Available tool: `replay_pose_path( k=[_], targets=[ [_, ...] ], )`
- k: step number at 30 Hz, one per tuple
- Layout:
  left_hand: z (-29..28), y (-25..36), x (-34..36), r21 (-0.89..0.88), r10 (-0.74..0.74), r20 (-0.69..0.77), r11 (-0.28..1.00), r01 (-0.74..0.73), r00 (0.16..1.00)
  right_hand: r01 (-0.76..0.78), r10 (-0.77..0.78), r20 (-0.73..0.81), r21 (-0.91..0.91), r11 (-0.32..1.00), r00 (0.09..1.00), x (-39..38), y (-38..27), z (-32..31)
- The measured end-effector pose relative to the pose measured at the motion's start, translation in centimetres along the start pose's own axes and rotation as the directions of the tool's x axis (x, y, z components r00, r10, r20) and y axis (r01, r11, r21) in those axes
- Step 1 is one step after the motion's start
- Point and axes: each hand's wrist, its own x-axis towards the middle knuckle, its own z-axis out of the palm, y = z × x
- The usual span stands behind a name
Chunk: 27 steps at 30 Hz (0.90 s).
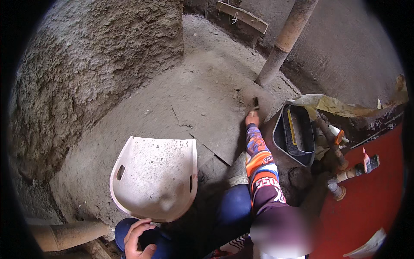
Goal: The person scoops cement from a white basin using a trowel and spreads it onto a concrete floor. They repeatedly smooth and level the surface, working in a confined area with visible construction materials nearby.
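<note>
Small dark-ended tool (255, 102) is projecting beyond the fingers of the right hand (252, 118), over the grey ground (207, 90) and left of the black-rimmed tub (286, 154); its exact kind is too small to tell. The right fingers are bunching together around its near end, and the arm in its patterned sleeve (261, 166) is reaching nearly straight forward. The left hand is staying out of that work: (137, 239) it is lying by the navy knee (122, 228), fingers curving, thumb standing apart, fingertips pointing toward the cream scoop-shaped tray (155, 177).
</note>
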Motion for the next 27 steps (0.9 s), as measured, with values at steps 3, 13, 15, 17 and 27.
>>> replay_pose_path(
  k=[3,13,15,17,27],
  targets=[
    [-0.2,-0.4,0.3,0.014,0.035,0.040,0.999,-0.036,0.999,0.125,-0.119,0.240,-0.008,0.992,0.963,-2.7,-0.5,0.9],
    [-0.2,-0.6,0.9,0.004,0.034,0.052,0.999,-0.034,0.998,-0.018,0.017,-0.028,-0.038,0.999,0.999,-4.3,2.8,-1.7],
    [-0.4,-0.9,1.0,0.035,0.062,0.104,0.997,-0.066,0.993,0.039,-0.033,0.150,-0.039,0.998,0.988,-7.5,4.9,-2.3],
    [-0.4,-1.3,1.2,0.032,0.084,0.154,0.995,-0.090,0.984,0.072,-0.092,0.157,0.127,0.989,0.983,-10.8,6.8,-2.5],
    [-0.8,-1.6,-0.3,-0.107,0.133,0.247,0.988,-0.109,0.960,0.093,-0.073,0.282,-0.056,0.994,0.957,-16.0,3.8,-5.3]
  ],
)
